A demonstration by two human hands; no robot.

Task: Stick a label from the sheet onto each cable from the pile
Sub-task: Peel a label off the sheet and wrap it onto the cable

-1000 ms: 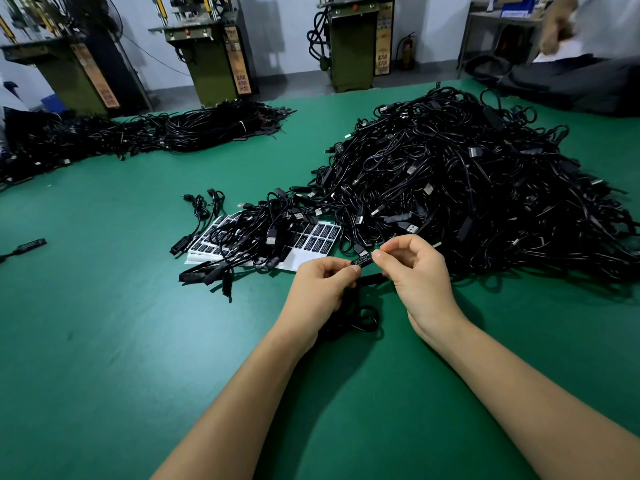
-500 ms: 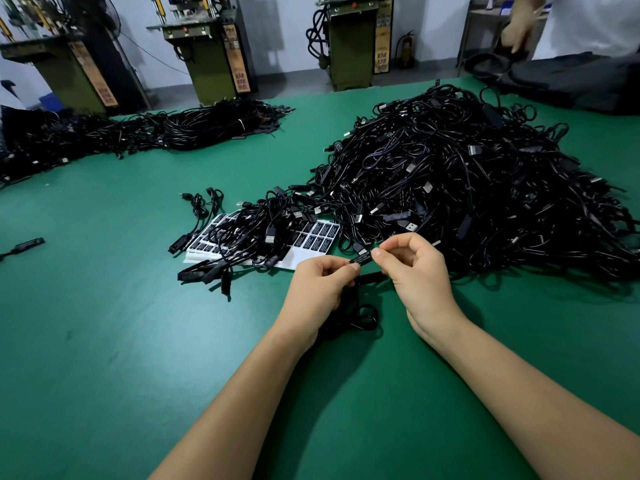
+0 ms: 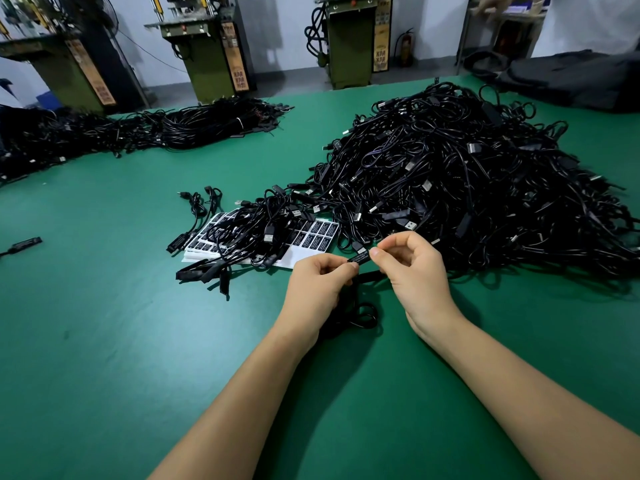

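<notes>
Since a second ago both hands have barely shifted. The matte green surface (image 3: 104, 341) lies bare toward the near edge; the tangled glossy pile (image 3: 467, 188) fills the right. The white sheet (image 3: 311, 237) sits half-buried. Left hand (image 3: 317, 287) and right hand (image 3: 415, 271) pinch the flat cable (image 3: 360, 260).

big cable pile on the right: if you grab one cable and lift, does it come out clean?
Probably not. The cable pile is a dense tangle of thin looped leads, so one likely drags its neighbours. They look floppy: the cable below the left hand sags in loose coils on the mat. Plug ends stick out throughout and may snag.
</notes>
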